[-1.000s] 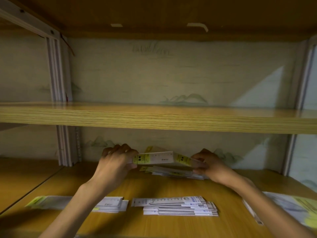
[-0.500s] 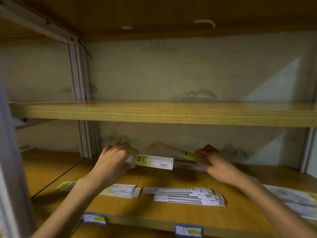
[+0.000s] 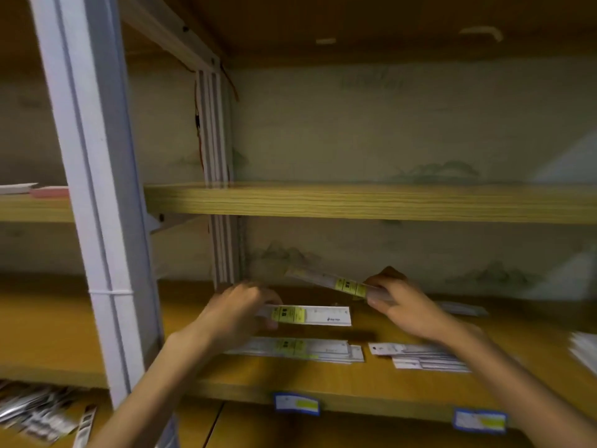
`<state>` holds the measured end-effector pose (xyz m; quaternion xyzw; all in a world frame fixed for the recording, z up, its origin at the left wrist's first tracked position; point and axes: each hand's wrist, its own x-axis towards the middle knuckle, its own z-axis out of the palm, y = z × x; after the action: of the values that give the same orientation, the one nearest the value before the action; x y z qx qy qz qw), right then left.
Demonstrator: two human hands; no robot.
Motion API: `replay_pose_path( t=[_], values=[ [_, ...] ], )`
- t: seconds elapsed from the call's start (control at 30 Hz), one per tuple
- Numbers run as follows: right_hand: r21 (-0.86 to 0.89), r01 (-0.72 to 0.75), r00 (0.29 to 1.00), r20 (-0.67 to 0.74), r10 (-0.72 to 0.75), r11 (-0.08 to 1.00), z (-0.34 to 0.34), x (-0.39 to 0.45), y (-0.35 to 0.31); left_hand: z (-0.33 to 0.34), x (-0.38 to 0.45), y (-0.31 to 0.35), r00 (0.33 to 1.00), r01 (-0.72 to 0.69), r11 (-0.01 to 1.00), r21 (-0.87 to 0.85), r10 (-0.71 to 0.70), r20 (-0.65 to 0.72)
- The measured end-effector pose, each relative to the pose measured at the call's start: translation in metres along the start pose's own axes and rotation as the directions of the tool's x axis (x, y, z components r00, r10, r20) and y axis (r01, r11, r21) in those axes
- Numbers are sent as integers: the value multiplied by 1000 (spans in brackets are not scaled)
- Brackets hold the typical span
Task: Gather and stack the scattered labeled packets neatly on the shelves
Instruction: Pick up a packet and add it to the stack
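- Fingers (image 3: pixel 269 318) of my left hand (image 3: pixel 235 313) curl over the left end of a packet (image 3: pixel 311 315), thumb tip showing under it, so I read that hand as gripping it.
- That packet is long, white, with a yellow label near the hand; it is held roughly level above the shelf (image 3: pixel 371 379), its right end free.
- Over on the right hand (image 3: pixel 405 307), fingers are wrapped round the right end of a second packet (image 3: pixel 329 281), which I also read as gripped.
- This second packet tilts, its left end raised toward the back wall (image 3: pixel 371 130), and it carries a yellow label just beside the hand.
- Both packets are apart, the tilted one higher and further back than the level one.
- Below my left hand I see a left stack (image 3: pixel 300 349) of similar packets lying flat on the shelf, with a yellow label on top.
- Just to its right lies a right stack (image 3: pixel 420 357), less tidy, its packets fanned a little; the two stacks are near but not touching.
- More packets lie behind the right hand on the shelf, blurred, and something white shows at the far right edge; I cannot tell what.
- Two blue-edged tags (image 3: pixel 296 404) sit on the shelf's front edge.
- A white post (image 3: pixel 97 205) rises on the left, with an upper shelf (image 3: pixel 371 203) crossing behind it.
- Dark blurred packets lie on a lower level at bottom left.
- Motion blur softens the whole view.
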<state>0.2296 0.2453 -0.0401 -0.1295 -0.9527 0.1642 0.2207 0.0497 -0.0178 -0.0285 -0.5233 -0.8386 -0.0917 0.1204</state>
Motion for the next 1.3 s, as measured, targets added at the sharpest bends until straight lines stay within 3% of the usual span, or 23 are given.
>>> replay_pose_path(
  t=[0.13, 0.27, 0.5, 0.57, 0.63, 0.7, 0.77, 0.9, 1.07, 1.2, 1.3],
  values=[
    [-28, 2, 1000, -7, -2, 1000, 6, -6, -12, 13, 0, -9, 989, -54, 997, -54, 61, 137],
    [-59, 9, 1000, 8, -9, 998, 10, -6, -11, 28, -1, -10, 977, -21, 992, -128, 47, 206],
    [-34, 30, 998, 48, -28, 999, 16, -6, -8, 36, -2, -6, 967, 14, 987, -163, 28, 254],
    [-36, 41, 997, 64, -38, 999, 16, -5, -10, 33, 0, -9, 987, 2, 985, -171, 26, 158],
    [-34, 58, 995, 81, -55, 998, 16, -4, -15, 24, 1, -8, 997, -46, 991, -127, 38, -69],
    [-32, 88, 992, 93, -84, 996, 15, -2, -22, 13, 3, -3, 960, -65, 997, -36, 52, -275],
    [-25, 115, 989, 93, -112, 993, 14, 2, -33, 4, 6, 4, 936, -74, 996, 39, 83, -343],
    [-42, 170, 982, 93, -165, 985, 15, 9, -52, 2, 14, 12, 969, -102, 993, 57, 112, -220],
    [-37, 195, 976, 109, -189, 980, 24, 10, -64, 10, 17, 11, 965, -178, 983, 35, 181, -191],
    [-44, 213, 971, 121, -206, 976, 26, 10, -67, 10, 16, 2, 973, -158, 987, -8, 154, -173],
    [-38, 172, 981, 97, -168, 984, 20, 6, -62, 15, 13, -6, 990, -121, 986, -115, 112, -85]
  ],
)
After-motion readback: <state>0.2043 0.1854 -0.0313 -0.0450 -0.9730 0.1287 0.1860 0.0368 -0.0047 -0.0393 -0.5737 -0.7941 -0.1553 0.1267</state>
